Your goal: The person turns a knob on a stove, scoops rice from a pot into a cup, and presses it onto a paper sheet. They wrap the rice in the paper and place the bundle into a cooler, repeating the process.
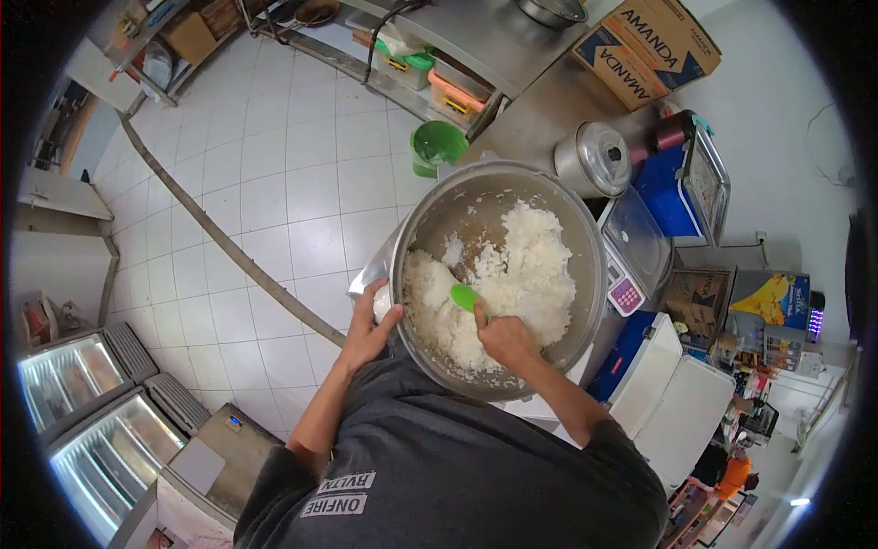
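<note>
A large metal pot (593, 316) stands in front of me with a mass of cooked white rice (535, 247) inside. My right hand (506, 339) reaches over the near rim, closed on a green rice paddle (465, 296) whose blade rests in the rice. Its index finger lies along the paddle, and the rest of the handle is hidden in the grip. At the pot's left side, my left hand (368, 328) is closed around a pale rounded thing (382, 302) that looks like a small bowl, right at the rim. Some grains stick to the pot's inner wall.
Right of the pot are a digital scale (631, 252), a lidded metal pot (594, 157) and a blue container (663, 197). A green bucket (439, 146) stands beyond the rim. Cardboard boxes (645, 50) sit at the back; a white cooler (640, 384) is at the right.
</note>
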Demonstrator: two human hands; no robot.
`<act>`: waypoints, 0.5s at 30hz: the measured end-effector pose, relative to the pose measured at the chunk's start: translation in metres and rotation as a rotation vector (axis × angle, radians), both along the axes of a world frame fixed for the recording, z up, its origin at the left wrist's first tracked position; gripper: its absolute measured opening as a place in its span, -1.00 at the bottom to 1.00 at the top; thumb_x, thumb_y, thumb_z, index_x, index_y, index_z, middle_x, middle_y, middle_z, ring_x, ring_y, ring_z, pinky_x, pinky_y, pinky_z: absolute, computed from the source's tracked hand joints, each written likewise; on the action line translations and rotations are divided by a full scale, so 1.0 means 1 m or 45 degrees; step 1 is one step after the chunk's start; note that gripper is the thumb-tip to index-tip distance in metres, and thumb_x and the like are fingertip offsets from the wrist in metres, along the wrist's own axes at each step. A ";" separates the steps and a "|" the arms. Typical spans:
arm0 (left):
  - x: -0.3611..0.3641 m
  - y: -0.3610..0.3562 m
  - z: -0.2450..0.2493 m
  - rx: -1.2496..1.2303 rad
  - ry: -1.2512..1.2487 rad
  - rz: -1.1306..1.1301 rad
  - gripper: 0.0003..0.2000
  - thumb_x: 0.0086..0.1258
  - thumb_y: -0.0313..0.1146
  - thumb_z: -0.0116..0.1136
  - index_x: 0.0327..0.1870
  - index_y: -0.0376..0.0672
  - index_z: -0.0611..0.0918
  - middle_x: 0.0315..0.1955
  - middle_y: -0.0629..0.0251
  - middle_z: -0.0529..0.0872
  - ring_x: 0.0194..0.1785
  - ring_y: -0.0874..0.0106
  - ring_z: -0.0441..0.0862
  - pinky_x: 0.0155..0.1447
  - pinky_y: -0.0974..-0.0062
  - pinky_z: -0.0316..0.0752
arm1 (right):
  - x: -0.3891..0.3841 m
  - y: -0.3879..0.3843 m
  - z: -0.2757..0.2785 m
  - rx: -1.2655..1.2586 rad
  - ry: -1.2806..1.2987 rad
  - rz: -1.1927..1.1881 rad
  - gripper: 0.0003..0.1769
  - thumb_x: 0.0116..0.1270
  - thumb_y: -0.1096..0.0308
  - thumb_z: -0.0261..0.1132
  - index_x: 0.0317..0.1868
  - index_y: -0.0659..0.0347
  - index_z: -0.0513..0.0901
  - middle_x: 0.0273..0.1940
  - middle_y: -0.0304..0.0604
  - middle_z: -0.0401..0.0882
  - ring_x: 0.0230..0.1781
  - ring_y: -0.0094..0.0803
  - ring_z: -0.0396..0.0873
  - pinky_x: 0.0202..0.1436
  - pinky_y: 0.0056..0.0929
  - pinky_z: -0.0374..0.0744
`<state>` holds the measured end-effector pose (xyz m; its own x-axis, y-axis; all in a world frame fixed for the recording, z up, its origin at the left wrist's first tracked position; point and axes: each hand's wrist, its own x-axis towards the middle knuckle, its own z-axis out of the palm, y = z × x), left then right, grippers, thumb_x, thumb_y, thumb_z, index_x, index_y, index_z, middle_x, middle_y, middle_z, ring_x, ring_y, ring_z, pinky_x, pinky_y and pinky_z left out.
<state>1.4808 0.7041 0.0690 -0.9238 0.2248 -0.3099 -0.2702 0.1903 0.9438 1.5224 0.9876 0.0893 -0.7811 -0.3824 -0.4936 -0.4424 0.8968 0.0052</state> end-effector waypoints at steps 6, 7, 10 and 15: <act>-0.002 -0.001 -0.009 0.159 -0.022 -0.022 -0.50 0.47 -0.26 0.19 0.36 -0.16 0.35 0.16 -0.02 0.46 0.26 0.21 0.40 0.34 0.32 0.30 | -0.008 -0.021 -0.011 -0.092 0.011 -0.006 -0.49 0.32 0.47 0.10 0.24 0.60 0.41 -0.59 0.03 0.61 -0.59 -0.10 0.65 -0.55 -0.12 0.58; 0.000 -0.001 -0.015 0.167 -0.025 -0.022 -0.50 0.47 -0.26 0.19 0.36 -0.16 0.35 0.16 -0.02 0.46 0.26 0.21 0.40 0.34 0.32 0.30 | -0.012 -0.020 -0.015 -0.098 0.050 -0.020 -0.53 0.33 0.45 0.10 0.22 0.52 0.46 -0.57 0.06 0.62 -0.55 -0.05 0.66 -0.51 -0.07 0.59; -0.001 -0.001 -0.029 0.173 0.052 -0.013 -0.50 0.47 -0.25 0.19 0.36 -0.17 0.35 0.13 -0.01 0.49 0.23 0.22 0.42 0.33 0.32 0.30 | -0.042 -0.002 -0.026 -0.374 0.124 -0.061 -0.68 0.42 0.43 0.07 0.05 0.48 0.58 -0.55 0.12 0.61 -0.59 -0.08 0.63 -0.55 -0.05 0.52; -0.001 0.001 -0.035 0.167 0.119 0.025 -0.48 0.43 -0.22 0.23 0.34 -0.20 0.37 0.10 -0.02 0.51 0.21 0.19 0.45 0.31 0.30 0.32 | -0.045 0.006 -0.042 -0.591 -0.130 -0.287 -0.72 0.46 0.31 0.05 -0.14 0.32 0.62 -0.47 0.20 0.60 -0.44 0.06 0.62 -0.36 0.03 0.52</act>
